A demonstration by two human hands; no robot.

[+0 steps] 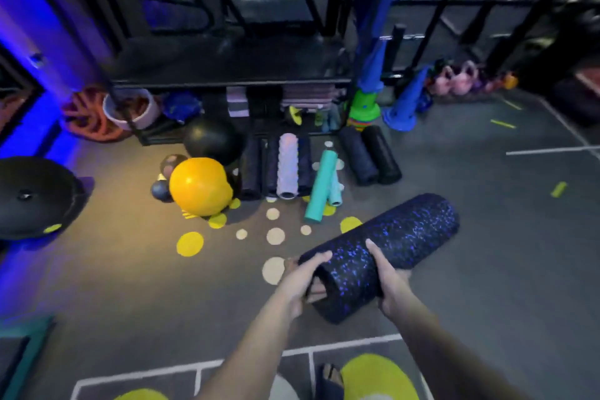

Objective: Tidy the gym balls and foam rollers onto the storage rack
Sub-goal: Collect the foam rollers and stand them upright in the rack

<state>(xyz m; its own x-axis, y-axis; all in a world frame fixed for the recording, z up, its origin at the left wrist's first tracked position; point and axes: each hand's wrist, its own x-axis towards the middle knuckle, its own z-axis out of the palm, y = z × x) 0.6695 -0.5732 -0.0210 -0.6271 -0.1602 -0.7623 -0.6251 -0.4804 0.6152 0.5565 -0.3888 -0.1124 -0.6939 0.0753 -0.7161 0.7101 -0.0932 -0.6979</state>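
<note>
I hold a black foam roller with blue speckles (399,237) above the floor, angled up to the right. My left hand (300,279) grips its near end, fingers curled over the rim. My right hand (388,279) grips its side a little further along. The black storage rack (227,78) stands ahead, its middle shelf bare. On the floor in front of it lie a yellow gym ball (199,187), a black gym ball (212,140), two small dark balls (161,190), a pale ridged roller (287,166), teal rollers (319,187) and several dark rollers (370,154).
A large black disc (32,196) lies at the left. Orange rope (87,120) and a white bowl sit by the rack's left foot. Blue cones (402,107), a green stack and pink kettlebells (454,79) stand to the right. Yellow and pale spot markers dot the grey floor.
</note>
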